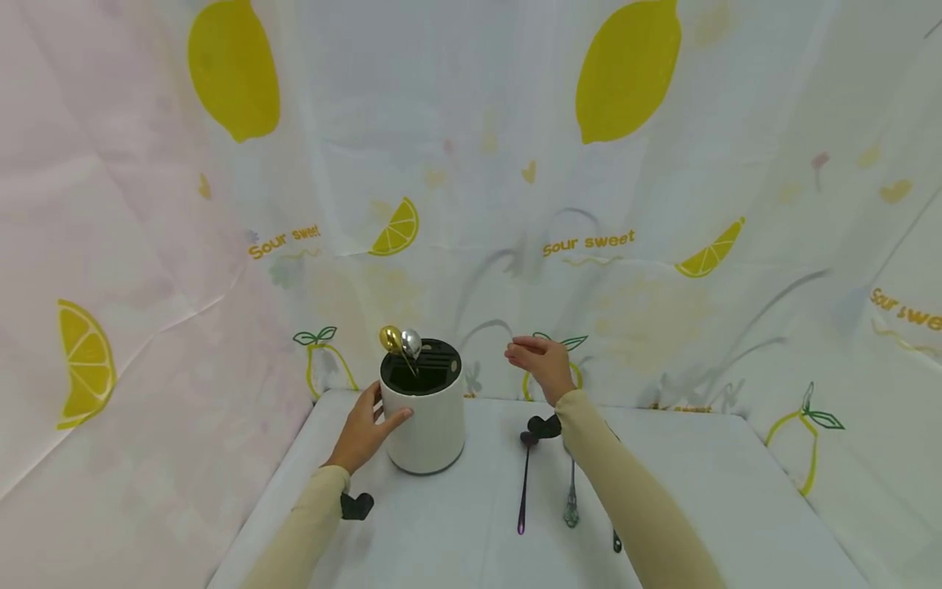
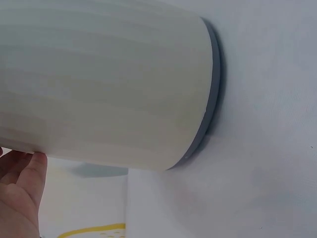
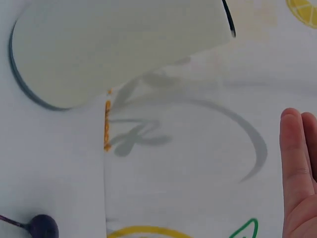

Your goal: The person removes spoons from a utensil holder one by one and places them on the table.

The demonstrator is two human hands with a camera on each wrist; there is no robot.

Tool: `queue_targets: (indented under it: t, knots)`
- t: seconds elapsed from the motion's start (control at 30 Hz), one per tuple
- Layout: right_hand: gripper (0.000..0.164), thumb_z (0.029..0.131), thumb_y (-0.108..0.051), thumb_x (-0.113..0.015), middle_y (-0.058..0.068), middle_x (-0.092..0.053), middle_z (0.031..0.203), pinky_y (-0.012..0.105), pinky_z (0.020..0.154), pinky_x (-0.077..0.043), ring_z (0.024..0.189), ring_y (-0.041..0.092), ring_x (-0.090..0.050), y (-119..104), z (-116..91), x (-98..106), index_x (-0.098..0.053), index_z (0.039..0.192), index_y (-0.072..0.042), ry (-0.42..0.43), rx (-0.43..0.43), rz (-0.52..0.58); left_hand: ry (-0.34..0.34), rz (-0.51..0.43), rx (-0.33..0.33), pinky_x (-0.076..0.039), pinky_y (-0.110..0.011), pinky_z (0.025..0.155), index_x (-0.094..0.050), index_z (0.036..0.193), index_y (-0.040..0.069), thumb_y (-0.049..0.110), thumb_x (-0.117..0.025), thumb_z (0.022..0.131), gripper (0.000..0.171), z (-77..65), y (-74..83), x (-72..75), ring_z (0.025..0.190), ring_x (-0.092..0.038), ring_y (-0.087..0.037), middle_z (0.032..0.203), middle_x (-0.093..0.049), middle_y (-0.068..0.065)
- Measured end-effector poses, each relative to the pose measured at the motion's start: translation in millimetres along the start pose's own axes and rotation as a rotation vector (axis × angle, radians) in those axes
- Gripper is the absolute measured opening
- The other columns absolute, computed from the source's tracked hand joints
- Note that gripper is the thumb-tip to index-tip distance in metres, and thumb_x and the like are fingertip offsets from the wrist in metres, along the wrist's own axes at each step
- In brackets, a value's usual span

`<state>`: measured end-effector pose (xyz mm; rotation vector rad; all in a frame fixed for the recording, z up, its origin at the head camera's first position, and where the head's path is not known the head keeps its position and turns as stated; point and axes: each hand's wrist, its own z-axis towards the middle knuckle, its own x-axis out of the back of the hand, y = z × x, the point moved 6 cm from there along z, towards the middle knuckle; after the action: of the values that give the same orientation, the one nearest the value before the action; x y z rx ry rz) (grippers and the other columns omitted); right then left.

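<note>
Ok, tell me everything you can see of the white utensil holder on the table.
The white utensil holder is a smooth, matte cylinder, plastic by its look, with a slotted black insert on top and a thin grey base ring. It stands upright on the white table, near the back left. A gold spoon and a silver spoon stick up from its slots. The left hand rests against its side.

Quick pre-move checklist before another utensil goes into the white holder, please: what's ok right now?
1. White cylindrical utensil holder upright on the table: ok.
2. Left hand steadying the holder's side, fingers against its wall: ok.
3. Right hand empty and open, raised beside the holder: ok.
4. Gold spoon and silver spoon seated in the holder's black slotted top: ok.
5. Dark purple spoon and silver utensil lying on the white table, apart: ok.
6. Utensil under the right sleeve: cannot tell.
</note>
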<state>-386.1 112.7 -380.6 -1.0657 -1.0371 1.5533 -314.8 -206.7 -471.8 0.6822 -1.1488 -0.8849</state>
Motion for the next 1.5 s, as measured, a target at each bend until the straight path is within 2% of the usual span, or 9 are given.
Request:
queue_targets:
  t: [0.1,0.3,0.43,0.57,0.87,1.13,1.3,1.5]
  knots:
    - [0.031,0.088,-0.003,-0.071,0.032,-0.064,0.110,0.046,0.093,-0.054,0.103,0.044,-0.064,1,1,-19,-0.063,0.114,0.011,-0.031,-0.008,0.008,0.004,-0.001,0.003,-0.038,-0.046,0.111,-0.025,0.153,0.011,0.062,-0.069,0.080,0.099,-0.7,-1.7,-1.1,0.140,-0.034,-0.031,0.153,-0.032,-0.011]
    - [0.031,0.089,-0.004,-0.071,0.027,-0.066,0.110,0.035,0.088,-0.057,0.098,0.032,-0.068,6,2,-52,-0.064,0.116,0.009,-0.141,-0.032,0.003,-0.004,-0.012,0.009,-0.037,-0.045,0.111,-0.024,0.153,0.011,0.063,-0.069,0.080,0.100,-0.9,-3.8,-2.6,0.140,-0.033,-0.031,0.154,-0.030,-0.010]
    - [0.033,0.089,-0.001,-0.069,0.028,-0.064,0.114,0.038,0.091,-0.056,0.099,0.029,-0.068,5,3,-73,-0.062,0.119,0.011,-0.231,-0.045,0.006,0.004,-0.018,-0.003,-0.037,-0.045,0.111,-0.026,0.153,0.011,0.063,-0.069,0.080,0.099,1.2,-2.8,-2.0,0.140,-0.033,-0.031,0.153,-0.032,-0.010]
    - [0.037,0.091,-0.003,-0.068,0.027,-0.064,0.115,0.037,0.093,-0.055,0.102,0.029,-0.067,5,5,-92,-0.059,0.123,0.011,-0.282,-0.058,-0.027,0.014,-0.019,0.002,-0.037,-0.045,0.111,-0.027,0.152,0.011,0.062,-0.069,0.080,0.098,2.8,-2.5,-1.2,0.139,-0.034,-0.030,0.152,-0.033,-0.009]
    - [0.037,0.089,-0.002,-0.069,0.023,-0.066,0.116,0.033,0.090,-0.056,0.105,0.030,-0.066,5,7,-116,-0.061,0.124,0.009,-0.268,-0.060,-0.077,0.015,-0.020,0.003,-0.036,-0.043,0.112,-0.028,0.151,0.012,0.062,-0.070,0.079,0.097,3.7,-4.1,-3.5,0.139,-0.035,-0.028,0.151,-0.034,-0.008]
    - [0.035,0.088,-0.006,-0.072,0.020,-0.068,0.111,0.030,0.085,-0.058,0.097,0.027,-0.069,7,18,-129,-0.064,0.119,0.009,-0.233,-0.060,-0.188,0.020,-0.012,0.012,-0.037,-0.044,0.112,-0.027,0.152,0.012,0.063,-0.069,0.080,0.098,4.2,-3.9,-1.0,0.140,-0.034,-0.028,0.153,-0.033,-0.008]
    - [0.031,0.087,-0.001,-0.072,0.022,-0.068,0.110,0.031,0.084,-0.059,0.096,0.027,-0.070,13,25,-132,-0.065,0.115,0.009,-0.217,-0.095,-0.149,0.003,-0.015,0.016,-0.037,-0.043,0.112,-0.026,0.152,0.011,0.062,-0.069,0.080,0.098,3.7,0.8,-2.9,0.140,-0.034,-0.029,0.153,-0.032,-0.010]
    - [0.030,0.086,-0.001,-0.072,0.020,-0.068,0.110,0.032,0.085,-0.058,0.097,0.026,-0.069,19,28,-138,-0.066,0.114,0.009,-0.243,-0.124,-0.106,0.013,-0.015,0.019,-0.037,-0.045,0.111,-0.027,0.152,0.011,0.060,-0.070,0.080,0.097,1.8,0.6,-2.2,0.140,-0.034,-0.030,0.153,-0.033,-0.010]
